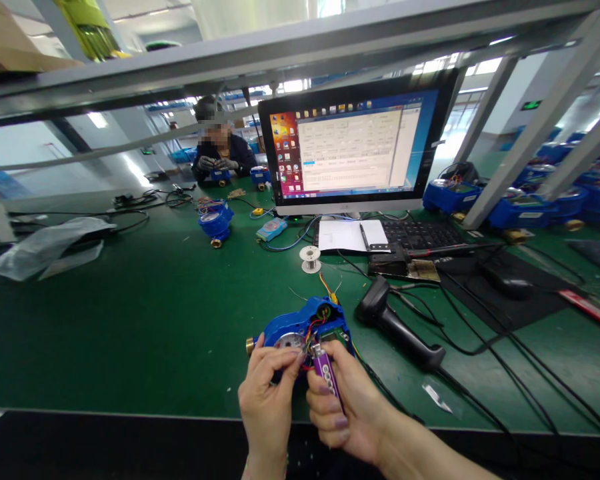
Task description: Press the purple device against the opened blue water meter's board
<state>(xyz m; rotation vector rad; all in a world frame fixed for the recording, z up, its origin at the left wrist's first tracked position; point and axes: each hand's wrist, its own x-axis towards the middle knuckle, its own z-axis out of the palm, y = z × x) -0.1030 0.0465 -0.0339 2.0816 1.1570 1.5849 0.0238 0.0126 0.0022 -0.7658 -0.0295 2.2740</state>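
Observation:
A blue water meter (280, 321) with a brass fitting lies near the front of the green bench, its housing uncovered so that coloured wires (312, 328) and a circuit board (336, 337) show. With thumb and forefinger my left hand (269, 393) pinches the thin wires over the meter's dial. My right hand (347, 400) is wrapped round a purple lighter (326, 373), its metal top close beside those wires. Whether the lighter burns I cannot make out. Behind the meter, a yellow connector (334, 298) hangs on short leads.
A solder spool (311, 260) stands beyond the meter. To the right lie a black barcode scanner (400, 327), cables and a mouse (507, 280). A monitor (350, 147) and keyboard (423, 235) are behind. Another blue meter (216, 223) stands left; a co-worker (223, 150) sits opposite.

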